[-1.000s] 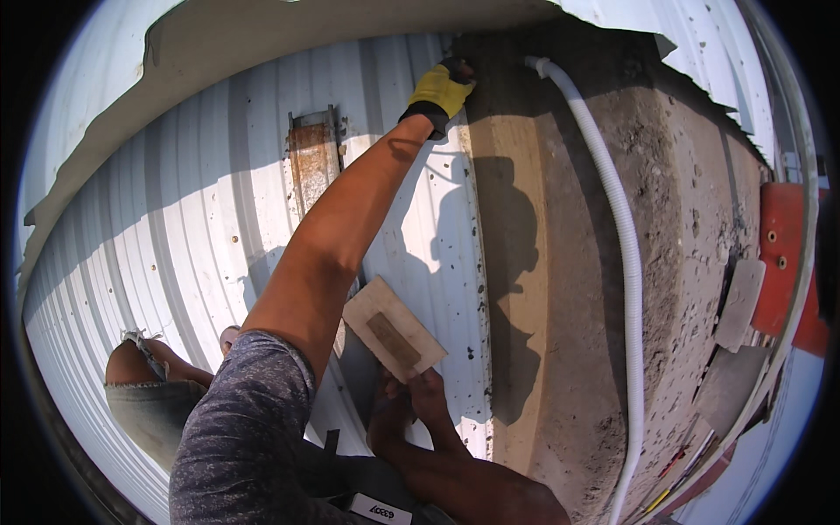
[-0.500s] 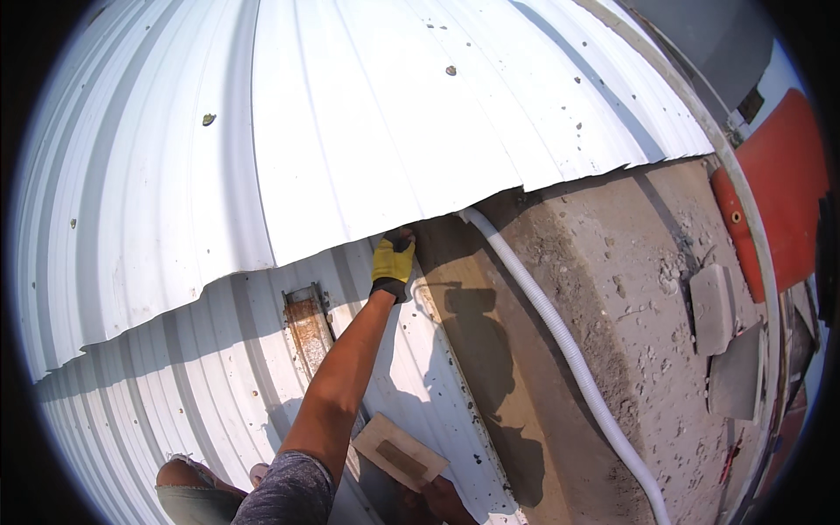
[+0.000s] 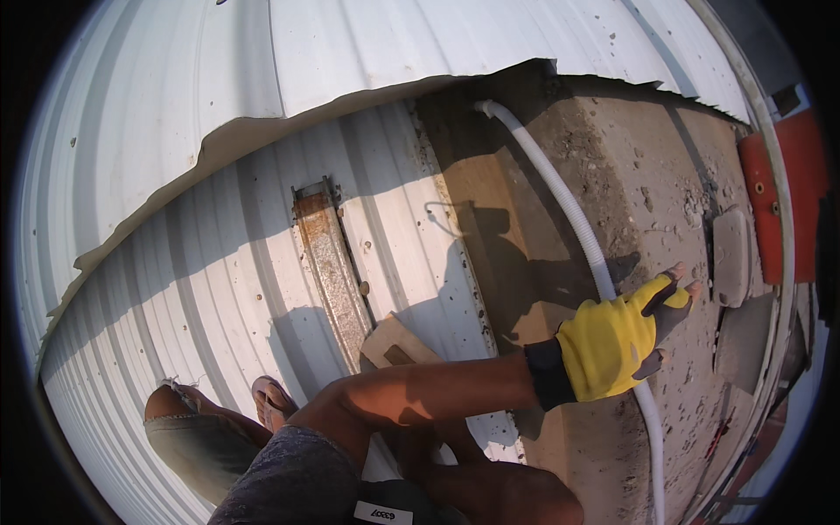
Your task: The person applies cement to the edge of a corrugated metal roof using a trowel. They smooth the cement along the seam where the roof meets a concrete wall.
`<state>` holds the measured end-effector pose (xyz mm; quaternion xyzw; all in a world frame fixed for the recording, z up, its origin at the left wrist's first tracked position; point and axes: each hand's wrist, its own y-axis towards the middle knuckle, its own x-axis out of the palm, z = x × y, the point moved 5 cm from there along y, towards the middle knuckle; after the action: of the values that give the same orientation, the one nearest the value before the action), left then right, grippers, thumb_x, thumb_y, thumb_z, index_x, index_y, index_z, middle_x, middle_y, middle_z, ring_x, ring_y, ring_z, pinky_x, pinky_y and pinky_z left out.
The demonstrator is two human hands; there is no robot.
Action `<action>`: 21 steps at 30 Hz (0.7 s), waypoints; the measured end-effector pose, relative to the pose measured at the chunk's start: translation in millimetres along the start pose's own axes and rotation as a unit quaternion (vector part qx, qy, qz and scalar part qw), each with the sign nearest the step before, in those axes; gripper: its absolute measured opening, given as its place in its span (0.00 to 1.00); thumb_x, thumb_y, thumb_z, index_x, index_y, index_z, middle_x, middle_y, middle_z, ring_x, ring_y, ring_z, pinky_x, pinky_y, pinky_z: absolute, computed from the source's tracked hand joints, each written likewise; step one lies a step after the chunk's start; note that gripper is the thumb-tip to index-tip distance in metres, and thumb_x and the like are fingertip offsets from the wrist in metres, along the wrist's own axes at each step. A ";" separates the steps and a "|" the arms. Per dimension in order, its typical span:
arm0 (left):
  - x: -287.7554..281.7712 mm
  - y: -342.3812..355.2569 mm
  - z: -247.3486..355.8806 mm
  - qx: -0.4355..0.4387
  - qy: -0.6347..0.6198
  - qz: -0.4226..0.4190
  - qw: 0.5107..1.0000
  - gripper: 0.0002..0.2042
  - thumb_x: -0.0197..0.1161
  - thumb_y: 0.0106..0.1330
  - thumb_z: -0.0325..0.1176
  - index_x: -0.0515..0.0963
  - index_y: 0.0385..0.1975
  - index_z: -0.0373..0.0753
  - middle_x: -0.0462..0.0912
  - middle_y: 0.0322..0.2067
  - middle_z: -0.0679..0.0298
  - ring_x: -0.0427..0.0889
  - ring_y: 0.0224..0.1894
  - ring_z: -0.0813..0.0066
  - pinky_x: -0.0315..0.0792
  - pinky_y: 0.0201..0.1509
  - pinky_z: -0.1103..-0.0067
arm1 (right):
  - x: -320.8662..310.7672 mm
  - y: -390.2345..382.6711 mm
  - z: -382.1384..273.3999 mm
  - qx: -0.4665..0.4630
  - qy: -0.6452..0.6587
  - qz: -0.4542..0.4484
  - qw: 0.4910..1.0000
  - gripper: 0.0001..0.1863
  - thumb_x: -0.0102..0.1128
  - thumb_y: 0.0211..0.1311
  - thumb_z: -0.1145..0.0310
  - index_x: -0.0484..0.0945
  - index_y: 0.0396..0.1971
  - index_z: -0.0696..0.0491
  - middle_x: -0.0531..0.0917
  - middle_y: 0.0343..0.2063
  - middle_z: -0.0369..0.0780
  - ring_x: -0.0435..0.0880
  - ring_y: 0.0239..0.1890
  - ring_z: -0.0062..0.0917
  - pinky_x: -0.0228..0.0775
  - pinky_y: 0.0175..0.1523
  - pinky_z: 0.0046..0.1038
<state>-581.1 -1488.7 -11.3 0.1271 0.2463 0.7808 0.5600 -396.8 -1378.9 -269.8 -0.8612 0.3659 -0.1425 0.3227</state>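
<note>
My left hand [image 3: 617,344], in a yellow and black glove with bare fingertips, reaches across to the right. Its fingers are apart and it holds nothing. Beneath it runs a white ribbed hose [image 3: 560,188], partly covered by the glove; whether they touch I cannot tell. Under my left forearm a pale flat board [image 3: 404,337] with a brown rectangular patch sticks out. My right hand is hidden behind that forearm, so its grip on the board does not show.
White corrugated metal sheets [image 3: 227,254] lie under me, with another sheet [image 3: 367,44] overhanging ahead, its edge jagged. A rusty metal channel [image 3: 328,254] rests on the ribs. Rough concrete [image 3: 656,166], loose slabs [image 3: 731,254] and a red object [image 3: 783,192] are at right.
My left hand has left the overhanging sheet's edge and swung right, over the hose. The view has shifted, showing more of my legs. My right hand, at the board's edge before, is now hidden.
</note>
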 end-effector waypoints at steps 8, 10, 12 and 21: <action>-166.2 -97.3 -166.7 -0.258 0.051 0.338 0.904 0.06 0.62 0.73 0.26 0.77 0.45 0.34 0.79 0.35 0.69 0.75 0.36 0.84 0.72 0.42 0.84 | -22.8 14.2 -23.3 -0.116 0.374 0.055 0.918 0.17 0.49 0.79 0.68 0.72 0.60 0.60 0.84 0.48 0.48 0.85 0.37 0.32 0.80 0.41 0.34; -166.4 -128.0 -181.1 -0.336 0.038 0.279 0.899 0.05 0.62 0.74 0.29 0.77 0.43 0.35 0.78 0.35 0.72 0.75 0.37 0.86 0.72 0.43 0.85 | -25.8 32.9 -51.4 -0.167 0.242 0.136 0.946 0.16 0.49 0.79 0.69 0.73 0.59 0.61 0.84 0.47 0.48 0.85 0.37 0.29 0.79 0.40 0.32; -119.5 -138.7 -177.9 -0.372 -0.030 0.214 0.903 0.07 0.63 0.74 0.30 0.77 0.45 0.35 0.78 0.36 0.71 0.76 0.38 0.87 0.72 0.44 0.85 | -50.7 49.5 -63.6 -0.225 0.104 0.207 0.946 0.15 0.50 0.78 0.71 0.75 0.57 0.62 0.84 0.46 0.47 0.86 0.38 0.28 0.78 0.41 0.31; -124.5 -142.7 -202.7 -0.382 -0.166 0.258 0.872 0.14 0.62 0.75 0.34 0.76 0.53 0.32 0.83 0.43 0.64 0.81 0.43 0.81 0.77 0.47 0.81 | -31.4 101.6 -120.7 -0.292 -0.234 0.182 0.909 0.29 0.62 0.67 0.76 0.69 0.68 0.61 0.82 0.51 0.48 0.83 0.43 0.27 0.77 0.49 0.29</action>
<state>-519.0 -1618.6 -248.5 0.0897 -0.2093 0.8984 0.3757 -531.4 -1464.0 -246.6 -0.8440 0.4558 0.2374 0.1537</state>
